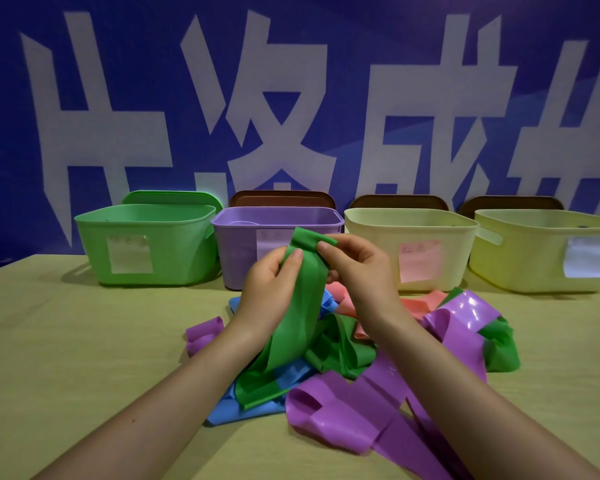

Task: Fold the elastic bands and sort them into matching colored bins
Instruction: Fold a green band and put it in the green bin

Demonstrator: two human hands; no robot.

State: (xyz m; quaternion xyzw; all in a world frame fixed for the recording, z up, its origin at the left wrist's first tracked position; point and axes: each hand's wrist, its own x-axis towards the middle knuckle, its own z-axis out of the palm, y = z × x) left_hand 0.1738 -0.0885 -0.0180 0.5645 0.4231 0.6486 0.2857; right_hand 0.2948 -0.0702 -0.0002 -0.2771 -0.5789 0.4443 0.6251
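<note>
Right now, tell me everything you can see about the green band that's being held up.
The green band is a wide, flat strip of smooth, matte, rubbery-looking material. Its top end is folded over, pinched between the left hand and the right hand, in front of the purple bin. From there it hangs down between the forearms, and its lower end lies crumpled on the pile of blue, purple, pink and green bands on the table.

I see four bins (409, 249) in a row along the far edge of the bench (66, 341), lids (281, 198) propped behind them. Before the bins, mid-bench, lies a heap of bands (343, 389); one band (302, 299) rises from it between both hands.
</note>
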